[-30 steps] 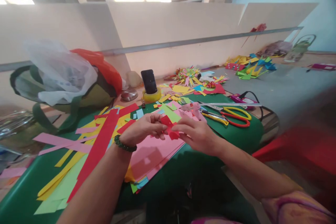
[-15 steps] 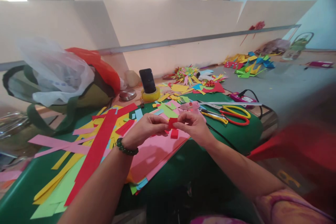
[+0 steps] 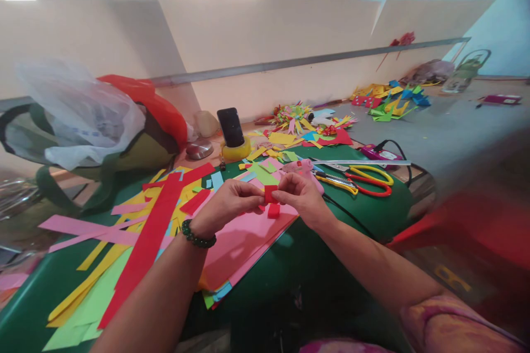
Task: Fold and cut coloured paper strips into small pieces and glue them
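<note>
Between my two hands is a small red paper piece (image 3: 270,193), pinched at its left edge by my left hand (image 3: 236,201) and at its right by my right hand (image 3: 301,198). Both hands are closed, fingertips pressed together. Just below, another small red paper square (image 3: 274,210) lies on a stack of pink paper sheets (image 3: 244,248). A green bead bracelet (image 3: 197,234) circles my left wrist. Beyond my right hand lie a pink glue gun (image 3: 302,166), a yellow utility knife (image 3: 337,181) and scissors (image 3: 372,182) with red and yellow handles.
Red paper strips (image 3: 144,242) and other coloured strips cover the left of the green surface (image 3: 314,276). A phone (image 3: 231,127) leans in a yellow tape roll (image 3: 236,150). A bag (image 3: 153,149) stands far left, and a red stool (image 3: 467,231) is at right.
The red paper between my fingers has turned slightly and now shows a flatter, squarer face. My hands stay almost in place; the whole view has shifted a little.
</note>
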Demonstrator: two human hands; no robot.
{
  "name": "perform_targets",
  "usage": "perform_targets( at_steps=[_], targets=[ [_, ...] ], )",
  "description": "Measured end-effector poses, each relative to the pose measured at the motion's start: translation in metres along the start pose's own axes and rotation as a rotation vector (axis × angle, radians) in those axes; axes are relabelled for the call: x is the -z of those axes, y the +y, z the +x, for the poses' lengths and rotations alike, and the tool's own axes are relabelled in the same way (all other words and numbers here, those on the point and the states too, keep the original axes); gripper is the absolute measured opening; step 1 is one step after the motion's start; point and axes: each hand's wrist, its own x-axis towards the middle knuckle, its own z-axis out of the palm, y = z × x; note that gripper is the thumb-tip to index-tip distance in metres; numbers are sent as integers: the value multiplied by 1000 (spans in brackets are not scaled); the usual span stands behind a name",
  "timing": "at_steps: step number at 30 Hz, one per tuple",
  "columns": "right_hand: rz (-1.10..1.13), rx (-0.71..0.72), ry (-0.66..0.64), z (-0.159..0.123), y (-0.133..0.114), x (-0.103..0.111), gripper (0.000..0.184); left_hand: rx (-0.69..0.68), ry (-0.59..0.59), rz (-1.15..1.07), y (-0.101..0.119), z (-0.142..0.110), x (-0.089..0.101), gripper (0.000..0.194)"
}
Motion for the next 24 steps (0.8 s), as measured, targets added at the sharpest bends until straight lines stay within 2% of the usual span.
perform_targets(
  at_steps=[7,15,24],
  targets=[
    [-5,40,23,-2,0,-1,29,-17,13,98,4,0,-3,11],
    [14,-10,17,-4,0,-1,34,-72,-25,184,-1,1,-4,13],
    [-100,64,37,-8,-5,-5,29,-154,-6,414,1,-1,-6,18]
  ],
)
